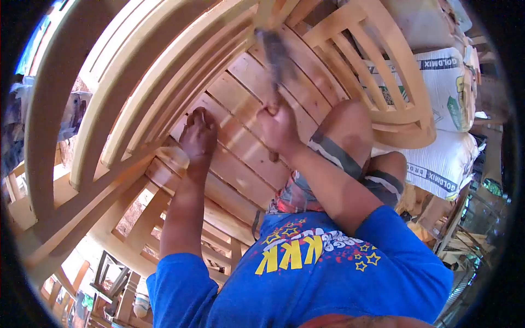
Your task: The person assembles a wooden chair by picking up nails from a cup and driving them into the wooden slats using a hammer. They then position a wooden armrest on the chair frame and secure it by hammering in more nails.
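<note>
My right hand is wrapped round the wooden handle of a hammer. The hammer's dark head is smeared by motion above the slats, and the handle's end shows below my fist. On the left, my left hand rests low at the slatted wooden seat, beside the foot of the curved backrest. Its fingers are curled together and point down at a pale board. Whatever they may pinch is hidden.
A slatted wooden armrest stands at the right, close to my bent knees. Behind it lie printed white sacks. More wooden furniture frames stand at the lower left. Curved rails rise high along the left side.
</note>
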The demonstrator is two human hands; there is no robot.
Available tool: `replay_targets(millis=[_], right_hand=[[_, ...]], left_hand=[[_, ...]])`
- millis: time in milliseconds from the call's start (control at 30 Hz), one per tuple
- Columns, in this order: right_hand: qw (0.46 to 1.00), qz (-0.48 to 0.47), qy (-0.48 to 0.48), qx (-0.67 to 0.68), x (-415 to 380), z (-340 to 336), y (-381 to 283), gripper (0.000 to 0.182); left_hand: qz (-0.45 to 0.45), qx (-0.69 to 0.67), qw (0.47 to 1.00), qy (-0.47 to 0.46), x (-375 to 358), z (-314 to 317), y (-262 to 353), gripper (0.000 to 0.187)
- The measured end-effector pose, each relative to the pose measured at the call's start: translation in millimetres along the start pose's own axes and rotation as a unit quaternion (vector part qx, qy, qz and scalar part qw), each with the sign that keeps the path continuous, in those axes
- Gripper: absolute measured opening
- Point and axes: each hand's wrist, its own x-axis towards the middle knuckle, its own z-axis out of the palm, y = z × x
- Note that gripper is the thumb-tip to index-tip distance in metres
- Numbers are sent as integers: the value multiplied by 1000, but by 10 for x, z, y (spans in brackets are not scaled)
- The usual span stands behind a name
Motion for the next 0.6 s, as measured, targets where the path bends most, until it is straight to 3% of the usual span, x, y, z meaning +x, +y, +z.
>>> replay_targets(millis=[67,167,267,367,467,567,600], right_hand=[[980,86,9,-177,171,110,560,10],[986,-43,58,-149,165,38,484,18],[996,80,13,-24,-5,-192,-294,20],[999,34,-32,18,-158,-302,-451,23],[999,35,2,-22,-73,-103,-13,26],[975,168,-29,-140,229,41,289,29],[986,103,-10,-133,200,33,308,28]], left_hand=[[5,-3,1000,7,-74,62,-51,34],[-4,-3,1000,10,42,80,-37,34],[-4,-23,1000,-1,-18,-14,13,35],[10,7,1000,29,3,66,-22,30],[7,9,1000,21,-13,10,29,30],[-25,1,999,-27,12,-53,58,36],[-11,-2,1000,-4,116,-45,77,36]])
